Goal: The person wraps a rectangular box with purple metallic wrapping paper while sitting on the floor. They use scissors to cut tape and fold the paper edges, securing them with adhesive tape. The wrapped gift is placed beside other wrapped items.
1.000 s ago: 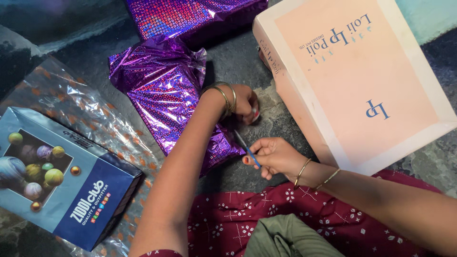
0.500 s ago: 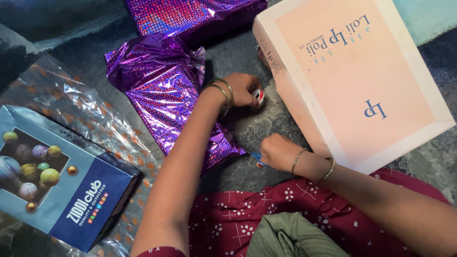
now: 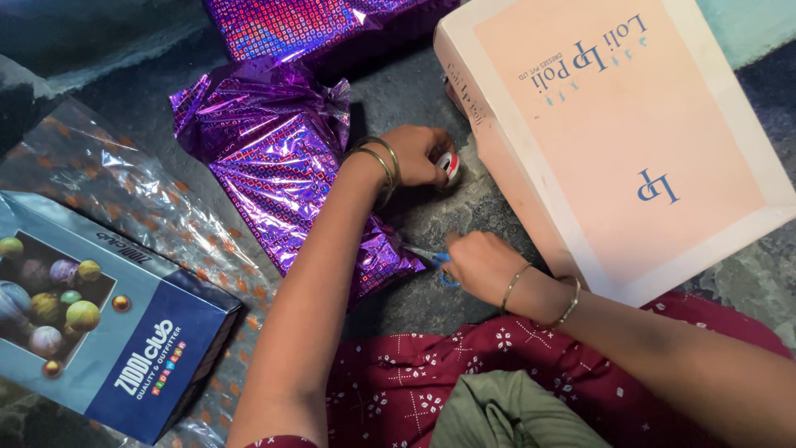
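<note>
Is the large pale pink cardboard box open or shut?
Shut: the large pale pink cardboard box shows its lid seated flat, with white side walls covered all round.

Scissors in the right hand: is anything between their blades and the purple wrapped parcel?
Nothing visible. The scissors in the right hand point straight at the purple parcel, tips at its crinkled lower edge, over bare floor.

I see a grey mottled stone floor. On it: a crinkled parcel in shiny purple foil, a second purple foil bundle above it, a large flat pale-pink cardboard box to the right, a blue rectangular box on a clear orange-dotted plastic sheet to the left.
</note>
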